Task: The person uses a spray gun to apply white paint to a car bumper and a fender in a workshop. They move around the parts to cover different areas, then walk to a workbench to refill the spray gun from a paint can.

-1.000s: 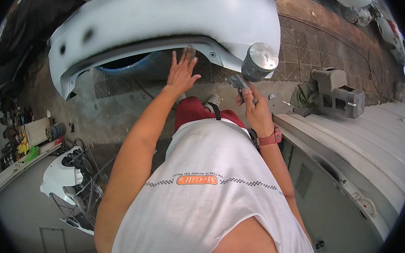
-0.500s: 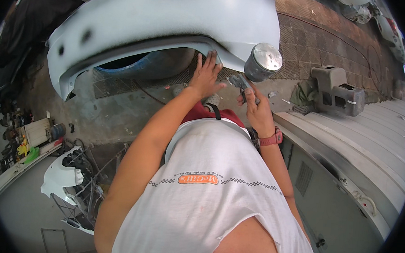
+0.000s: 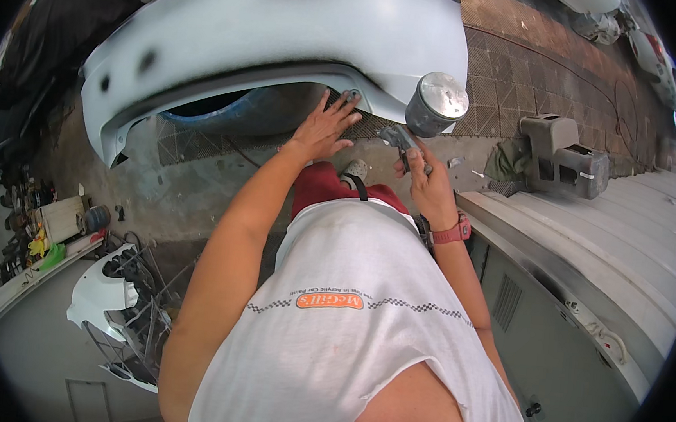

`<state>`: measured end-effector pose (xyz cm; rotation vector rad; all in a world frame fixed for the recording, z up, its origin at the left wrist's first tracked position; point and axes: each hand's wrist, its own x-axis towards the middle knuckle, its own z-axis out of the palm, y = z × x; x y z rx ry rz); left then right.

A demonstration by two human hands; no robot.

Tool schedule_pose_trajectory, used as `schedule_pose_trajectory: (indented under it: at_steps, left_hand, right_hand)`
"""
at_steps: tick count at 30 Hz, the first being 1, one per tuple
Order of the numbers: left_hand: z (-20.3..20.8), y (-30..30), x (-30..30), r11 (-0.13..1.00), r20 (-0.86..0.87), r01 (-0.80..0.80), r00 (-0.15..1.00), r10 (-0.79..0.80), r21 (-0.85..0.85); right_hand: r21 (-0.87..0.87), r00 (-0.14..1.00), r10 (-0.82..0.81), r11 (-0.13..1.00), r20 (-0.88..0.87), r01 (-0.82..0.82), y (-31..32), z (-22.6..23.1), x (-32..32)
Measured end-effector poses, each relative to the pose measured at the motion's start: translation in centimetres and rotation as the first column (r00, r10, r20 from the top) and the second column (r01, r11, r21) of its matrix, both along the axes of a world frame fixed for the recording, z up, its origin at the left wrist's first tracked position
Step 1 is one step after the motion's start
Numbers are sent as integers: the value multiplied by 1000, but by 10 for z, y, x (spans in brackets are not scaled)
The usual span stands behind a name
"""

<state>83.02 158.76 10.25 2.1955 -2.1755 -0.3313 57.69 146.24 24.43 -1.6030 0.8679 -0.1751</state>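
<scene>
A white car bumper [image 3: 288, 31] with dark, blurry-edged patches spans the top of the view. My left hand [image 3: 324, 128] is open, its fingers spread over the bumper's lower inner edge near the right end; the fingertips appear to rest on it. My right hand [image 3: 431, 182] is wrapped round the grip of a spray gun [image 3: 400, 139] with a round metal cup [image 3: 437, 104] on top. The gun stands just right of my left hand, and its cup overlaps the bumper's right end in view. A red watch [image 3: 453, 230] is on my right wrist.
A blue-grey rounded object [image 3: 255, 111] lies beneath the bumper. Grey-beige plastic trim [image 3: 565, 156] sits on the right. A grey metal cabinet [image 3: 551, 304] is close beside my right arm. At lower left stands a white car part [image 3: 101, 292] on a wire rack. A hose [image 3: 537, 48] crosses the floor.
My left hand has slid left and slightly toward me along the bumper's edge, uncovering a small round hole there. The right hand with the spray gun has barely moved.
</scene>
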Motion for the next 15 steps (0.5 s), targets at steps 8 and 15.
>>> schedule_pose_trajectory:
  at_steps: [8, 15]
  left_hand:
    - [6, -13, 7, 978, 96, -211, 973, 210, -2]
    - [9, 8, 20, 868, 100, -497, 863, 496, -18]
  right_hand:
    - [-11, 1000, 22, 1000, -1, -22, 0, 2, 3]
    - [-56, 993, 114, 992, -20, -115, 1, 5, 4]
